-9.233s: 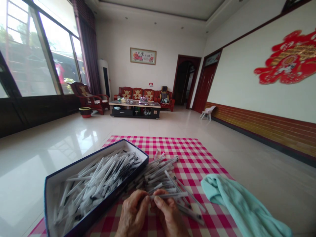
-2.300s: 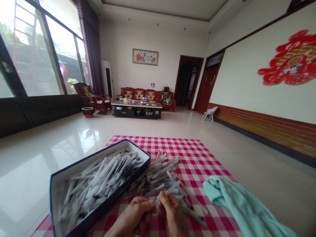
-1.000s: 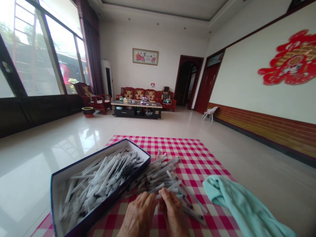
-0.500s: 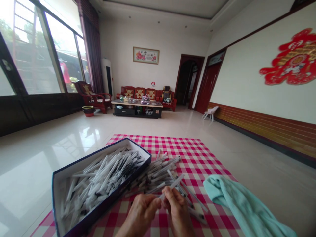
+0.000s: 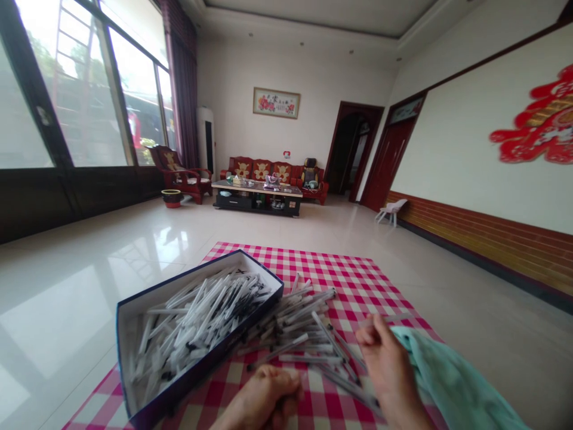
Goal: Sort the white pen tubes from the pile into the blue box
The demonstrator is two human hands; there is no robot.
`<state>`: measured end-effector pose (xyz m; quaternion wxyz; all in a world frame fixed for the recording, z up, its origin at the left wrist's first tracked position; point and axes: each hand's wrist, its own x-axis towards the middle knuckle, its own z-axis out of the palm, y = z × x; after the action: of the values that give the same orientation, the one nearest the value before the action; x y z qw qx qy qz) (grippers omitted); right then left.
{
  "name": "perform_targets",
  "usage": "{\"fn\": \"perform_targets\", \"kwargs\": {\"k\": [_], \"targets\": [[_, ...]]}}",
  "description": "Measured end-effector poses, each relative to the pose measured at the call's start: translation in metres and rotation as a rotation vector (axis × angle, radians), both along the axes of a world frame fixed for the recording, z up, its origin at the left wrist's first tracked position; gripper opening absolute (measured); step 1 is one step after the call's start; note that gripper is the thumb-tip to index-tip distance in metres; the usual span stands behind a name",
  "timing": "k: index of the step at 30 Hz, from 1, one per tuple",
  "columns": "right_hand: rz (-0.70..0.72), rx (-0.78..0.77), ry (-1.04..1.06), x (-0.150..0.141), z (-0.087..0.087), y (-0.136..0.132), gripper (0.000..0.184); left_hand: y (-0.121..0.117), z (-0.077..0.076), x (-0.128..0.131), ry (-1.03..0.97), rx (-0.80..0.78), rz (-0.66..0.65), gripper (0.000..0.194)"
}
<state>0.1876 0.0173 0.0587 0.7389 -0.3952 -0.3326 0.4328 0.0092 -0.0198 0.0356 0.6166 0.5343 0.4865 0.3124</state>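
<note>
My left hand [image 5: 264, 397] is curled shut at the bottom edge of the view, over a pink-and-white checked cloth [image 5: 358, 280], with nothing visible in it. My right hand [image 5: 385, 358] is raised beside a teal towel [image 5: 452, 382], pinching a thin, blurred pen [image 5: 385, 318]. Between my hands and slightly ahead lies a loose heap of clear pens [image 5: 290, 325] with black tips. To the left, a navy-rimmed white box [image 5: 197, 375] is packed with many more pens [image 5: 197, 322]. The box's near corner is close to my left hand.
The cloth lies on a glossy tiled floor [image 5: 76, 286]. Far ahead stand a low coffee table [image 5: 255, 197] with assorted items and a red wooden sofa [image 5: 255, 170]. Large windows [image 5: 89, 89] run along the left, and a red paper decoration [image 5: 541, 122] hangs on the right wall.
My hands have separated: the right moved rightward toward the towel with a pen, and the left dropped lower and closed. The camera view has also shifted, moving the room leftward and the box rightward.
</note>
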Motion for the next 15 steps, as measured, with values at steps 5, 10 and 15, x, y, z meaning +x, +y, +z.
{"fn": "perform_targets", "kwargs": {"k": [5,10,15], "targets": [[0.226,-0.053,-0.001,-0.01,-0.008,-0.001,0.023,0.002,0.01,0.004,-0.284,0.1,0.091,0.043],[0.379,-0.093,-0.228,-0.042,-0.023,-0.019,0.032,0.002,0.012,-0.001,-0.277,0.22,0.217,0.044],[0.396,-0.13,-0.512,-0.055,-0.031,-0.031,0.037,0.006,0.004,-0.012,-0.177,0.429,0.304,0.036]]}}
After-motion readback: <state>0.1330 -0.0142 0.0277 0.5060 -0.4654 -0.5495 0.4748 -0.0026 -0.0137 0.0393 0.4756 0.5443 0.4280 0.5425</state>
